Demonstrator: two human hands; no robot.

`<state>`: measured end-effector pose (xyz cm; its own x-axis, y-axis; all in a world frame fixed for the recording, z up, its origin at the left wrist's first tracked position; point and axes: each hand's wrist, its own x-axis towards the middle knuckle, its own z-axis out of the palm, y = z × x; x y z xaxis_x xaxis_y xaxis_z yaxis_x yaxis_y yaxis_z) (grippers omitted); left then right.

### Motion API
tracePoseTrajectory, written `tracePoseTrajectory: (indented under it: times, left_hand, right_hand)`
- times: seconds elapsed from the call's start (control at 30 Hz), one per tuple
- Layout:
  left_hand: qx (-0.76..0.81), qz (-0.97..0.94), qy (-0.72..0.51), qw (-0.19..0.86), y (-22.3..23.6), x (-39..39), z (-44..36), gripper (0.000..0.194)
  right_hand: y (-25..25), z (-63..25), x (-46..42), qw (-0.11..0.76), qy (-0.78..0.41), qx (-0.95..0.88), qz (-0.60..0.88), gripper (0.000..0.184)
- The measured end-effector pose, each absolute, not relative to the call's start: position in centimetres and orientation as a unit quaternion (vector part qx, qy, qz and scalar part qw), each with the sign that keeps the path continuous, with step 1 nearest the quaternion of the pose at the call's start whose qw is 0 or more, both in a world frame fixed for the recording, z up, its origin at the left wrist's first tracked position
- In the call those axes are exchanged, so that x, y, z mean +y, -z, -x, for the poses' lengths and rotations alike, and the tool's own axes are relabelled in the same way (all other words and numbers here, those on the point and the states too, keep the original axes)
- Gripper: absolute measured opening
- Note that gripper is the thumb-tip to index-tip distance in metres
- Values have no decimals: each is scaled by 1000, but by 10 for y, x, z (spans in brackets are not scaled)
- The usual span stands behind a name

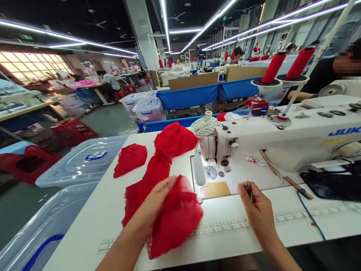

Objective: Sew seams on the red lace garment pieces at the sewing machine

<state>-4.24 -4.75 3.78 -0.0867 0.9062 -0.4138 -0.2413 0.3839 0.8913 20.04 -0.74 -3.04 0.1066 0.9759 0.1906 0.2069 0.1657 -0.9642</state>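
My left hand (159, 197) is closed on a piece of sheer red fabric (180, 216) with a lacy edge, which hangs over the front of the white table. In my right hand (258, 207), fingers curled, are small dark metal thread snips (249, 190), mostly hidden by the fingers. More red fabric (152, 169) lies bunched behind my left hand, beside a separate small red piece (131, 158). Between and beyond my hands stands the sewing machine (242, 135), its needle area lit and no fabric under it.
Printed ruler marks (225, 227) run along the table (93, 214). Right of my right hand lie a wooden-handled tool (296, 186) and a black item (332, 180). Lidded plastic bins (81, 158) stand left. Red thread cones (273, 67) rise behind the machine; a person (318, 75) sits at right.
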Motion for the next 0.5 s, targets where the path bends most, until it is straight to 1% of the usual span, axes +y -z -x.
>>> tracePoseTrajectory:
  times: [0.03,0.1,0.13,0.2,0.23,0.27,0.33,0.4,0.43,0.47,0.5]
  left_hand:
    - [577,-264,-509,582,-45,-48,50,37]
    - [596,-280,-529,536,-59,-45,65,44]
    - [614,-324,-514,504,-64,-41,73,50]
    - [685,-425,-427,409,-74,-30,88,72]
    - [715,-465,-379,360,-78,-24,95,74]
    - [738,-494,-335,316,-83,-17,102,68]
    - [737,-543,-294,276,-93,-3,112,44]
    - [713,-568,-289,294,-106,13,119,22]
    - [699,-565,-301,317,-113,21,122,15]
    - [689,-549,-323,346,-120,29,124,12]
    - [681,-537,-340,363,-126,39,125,13]
  right_hand:
    - [31,-200,-8,516,-368,-566,527,32]
    - [31,-198,-11,504,-363,-592,514,32]
    - [31,-197,-12,500,-358,-603,508,31]
    - [30,-195,-14,500,-344,-616,502,29]
    - [29,-195,-15,503,-337,-619,501,28]
    - [29,-194,-15,505,-331,-622,499,27]
    - [30,-194,-16,508,-321,-628,494,27]
    - [31,-194,-16,509,-315,-637,485,27]
    - [32,-193,-16,510,-314,-641,480,27]
    - [33,-193,-16,510,-312,-645,476,27]
    - [35,-192,-15,510,-310,-649,472,26]
